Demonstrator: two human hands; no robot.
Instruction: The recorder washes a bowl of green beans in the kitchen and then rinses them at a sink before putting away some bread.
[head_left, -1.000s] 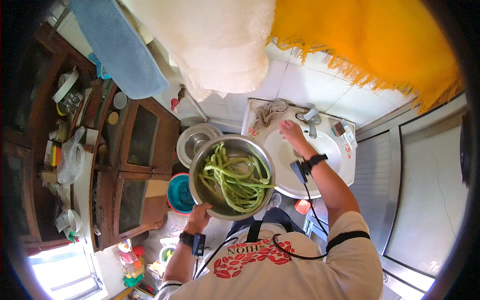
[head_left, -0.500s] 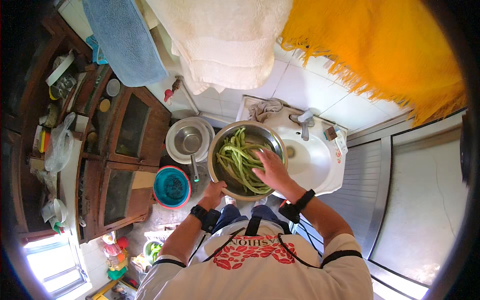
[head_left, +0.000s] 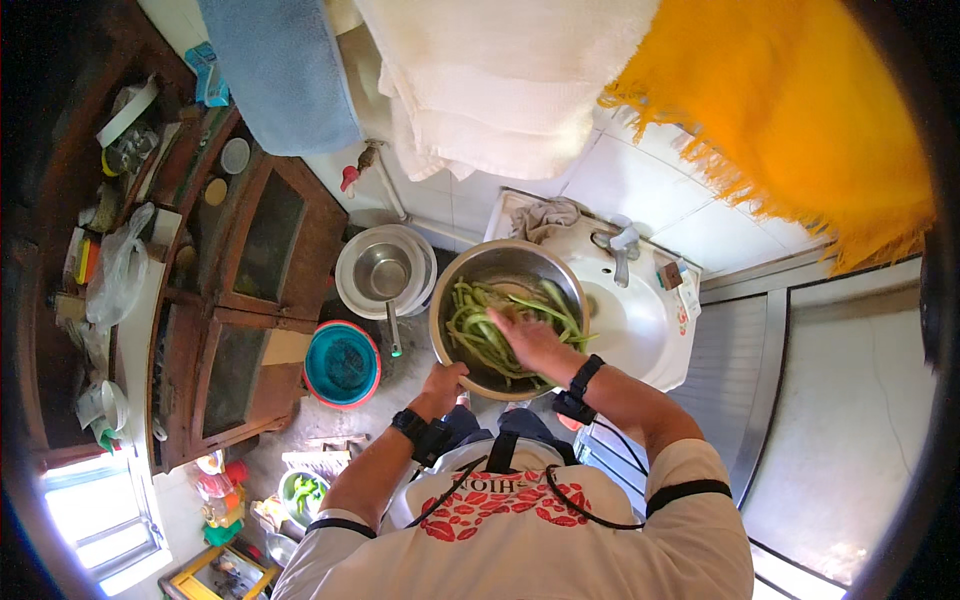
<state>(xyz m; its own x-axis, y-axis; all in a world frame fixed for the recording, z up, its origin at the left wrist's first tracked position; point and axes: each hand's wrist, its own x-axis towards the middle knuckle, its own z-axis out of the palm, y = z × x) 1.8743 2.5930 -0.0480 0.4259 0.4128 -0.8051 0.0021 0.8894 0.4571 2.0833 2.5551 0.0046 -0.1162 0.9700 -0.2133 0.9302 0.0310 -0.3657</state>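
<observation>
A wide steel basin [head_left: 445, 290] is held up over the floor, its right side overlapping the white sink [head_left: 640, 335]. Long green beans [head_left: 475, 330] fill the lower part of it, some lying up its right wall. The near-left rim is gripped by my left hand [head_left: 443, 385], fingers closed round the edge. Deep among the beans is my right hand [head_left: 530, 345]; its fingertips are blurred and partly covered, so their grip is unclear.
Left of the basin, a saucepan [head_left: 385, 272] sits in stacked pale bowls, above a teal basin [head_left: 342, 364] on the floor. A wooden cabinet [head_left: 265, 290] lines the left. Towels [head_left: 500, 80] and a yellow fringed cloth [head_left: 790, 110] hang ahead; a faucet [head_left: 618, 245] tops the sink.
My right hand has moved left and down into the beans from above them. Beans have shifted, with several now at the basin's right side. My left hand keeps its hold on the rim.
</observation>
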